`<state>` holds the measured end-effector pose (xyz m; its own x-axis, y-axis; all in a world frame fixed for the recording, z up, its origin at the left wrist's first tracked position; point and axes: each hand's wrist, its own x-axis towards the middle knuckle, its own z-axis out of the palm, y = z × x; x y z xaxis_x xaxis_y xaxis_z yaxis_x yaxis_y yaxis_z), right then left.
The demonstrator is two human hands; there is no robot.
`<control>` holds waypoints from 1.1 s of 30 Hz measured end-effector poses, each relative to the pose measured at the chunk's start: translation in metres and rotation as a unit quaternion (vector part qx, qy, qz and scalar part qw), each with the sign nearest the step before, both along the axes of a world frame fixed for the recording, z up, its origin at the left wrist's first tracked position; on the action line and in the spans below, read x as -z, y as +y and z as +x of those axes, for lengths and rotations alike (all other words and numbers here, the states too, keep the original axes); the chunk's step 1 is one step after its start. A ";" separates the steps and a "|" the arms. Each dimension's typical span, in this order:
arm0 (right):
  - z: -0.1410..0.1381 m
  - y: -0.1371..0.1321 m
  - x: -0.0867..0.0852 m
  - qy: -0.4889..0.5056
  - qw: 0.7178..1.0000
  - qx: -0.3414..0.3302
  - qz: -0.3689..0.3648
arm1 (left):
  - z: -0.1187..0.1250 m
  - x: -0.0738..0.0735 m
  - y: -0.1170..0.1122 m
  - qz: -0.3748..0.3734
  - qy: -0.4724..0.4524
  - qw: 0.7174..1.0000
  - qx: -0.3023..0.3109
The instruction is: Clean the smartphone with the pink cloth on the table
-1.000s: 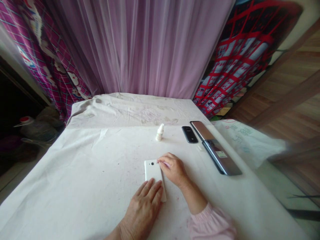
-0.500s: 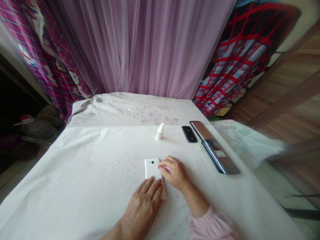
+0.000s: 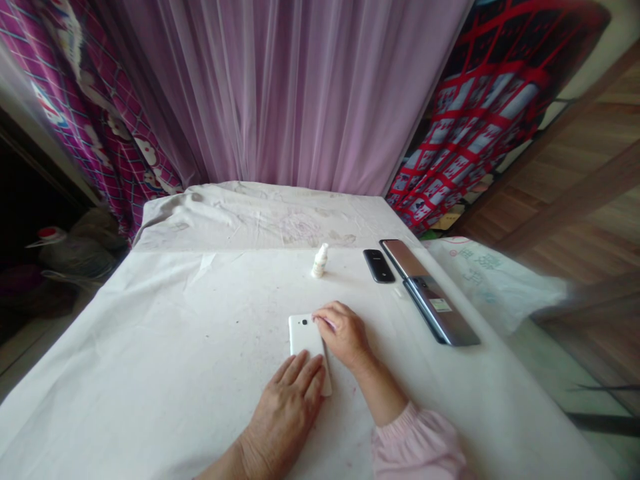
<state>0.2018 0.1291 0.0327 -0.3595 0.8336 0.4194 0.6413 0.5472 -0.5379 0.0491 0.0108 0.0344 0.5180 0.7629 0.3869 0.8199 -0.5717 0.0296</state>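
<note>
A white smartphone (image 3: 310, 339) lies back side up on the white-covered table, its camera at the far end. Across its lower half rests my left hand (image 3: 295, 393), flat with the fingers stretched out. My right hand (image 3: 345, 333) pinches a slim pale pink stick (image 3: 330, 323) at the phone's upper right edge, near the camera. The stick is mostly hidden by the fingers, so its exact kind does not show. Beyond the phone stands a small white bottle (image 3: 320, 261) with a narrow nozzle.
To the right lie a small black phone (image 3: 379, 267) and two larger phones, one coppery (image 3: 405, 258) and one grey-blue (image 3: 445, 313). A small white piece (image 3: 400, 291) is beside them. Past the table's right edge is a white plastic bag (image 3: 490, 280); a purple curtain (image 3: 290, 93) hangs behind.
My right hand has shifted slightly up and left along the phone's edge, the pink stick still in its fingers. My left hand stays on the phone.
</note>
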 end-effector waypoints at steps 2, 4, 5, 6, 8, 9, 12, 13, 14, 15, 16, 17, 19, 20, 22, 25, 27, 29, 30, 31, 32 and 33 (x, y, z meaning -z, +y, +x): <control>-0.001 0.000 0.000 -0.002 1.000 0.005 -0.002 | 0.000 0.001 0.000 -0.002 0.000 1.000 -0.002; -0.001 0.000 0.000 -0.002 1.000 0.004 -0.002 | 0.000 0.001 0.000 -0.003 0.000 1.000 -0.003; -0.001 0.000 -0.001 -0.001 1.000 0.003 -0.004 | 0.000 0.001 0.000 -0.003 0.001 1.000 -0.003; 0.000 0.000 -0.002 0.001 1.000 0.001 -0.006 | 0.000 0.000 0.000 -0.002 0.001 1.000 -0.002; 0.000 -0.001 -0.004 0.003 1.000 -0.005 -0.017 | 0.000 0.000 0.000 0.000 0.000 1.000 -0.001; 0.001 -0.001 -0.005 0.005 1.000 -0.007 -0.022 | 0.000 0.000 0.000 0.001 -0.002 1.000 -0.002; 0.002 -0.003 -0.007 0.008 0.999 -0.016 -0.035 | -0.001 0.000 -0.001 -0.001 -0.009 1.000 -0.002; 0.003 -0.003 -0.008 0.008 0.999 -0.019 -0.036 | -0.001 0.001 -0.001 -0.004 -0.010 1.000 -0.001; 0.003 -0.004 -0.009 0.008 0.999 -0.023 -0.038 | -0.001 0.001 -0.001 -0.006 -0.010 1.000 0.001; 0.003 -0.004 -0.009 0.008 0.999 -0.027 -0.038 | -0.001 0.001 -0.001 -0.009 -0.009 1.000 0.003; 0.003 -0.005 -0.010 0.008 0.999 -0.031 -0.039 | -0.001 0.001 -0.001 -0.011 -0.009 1.000 0.003; 0.004 -0.005 -0.010 0.009 0.999 -0.035 -0.039 | -0.001 0.001 -0.001 -0.013 -0.008 1.000 0.003; 0.004 -0.005 -0.011 0.008 0.998 -0.042 -0.041 | -0.001 0.001 0.000 -0.012 -0.006 1.000 0.001; 0.004 -0.006 -0.011 0.008 0.998 -0.045 -0.043 | -0.001 0.001 0.000 -0.010 -0.006 1.000 0.001; 0.004 -0.006 -0.011 0.005 0.998 -0.048 -0.042 | -0.001 0.000 0.000 -0.004 -0.002 1.000 0.003; 0.003 -0.006 -0.010 0.002 0.999 -0.038 -0.030 | 0.000 -0.001 0.000 -0.004 0.003 1.000 0.003; 0.001 -0.005 -0.008 0.001 0.999 -0.027 -0.021 | 0.000 0.000 0.000 -0.009 0.003 1.000 0.000; 0.000 -0.004 -0.006 0.003 1.000 -0.020 -0.012 | 0.000 0.000 0.000 -0.006 0.004 1.000 -0.001; -0.001 -0.004 -0.005 0.005 1.000 -0.019 -0.008 | 0.000 0.001 0.000 -0.003 0.004 1.000 0.000; -0.002 -0.003 -0.004 0.006 1.000 -0.018 -0.004 | 0.000 0.001 -0.001 0.000 0.003 1.000 0.001; -0.003 -0.002 -0.003 0.007 1.000 -0.016 -0.001 | 0.000 0.001 -0.001 0.000 0.002 1.000 0.001; -0.003 -0.001 -0.002 0.007 1.000 -0.015 0.001 | 0.000 0.002 -0.001 -0.001 0.000 1.000 0.001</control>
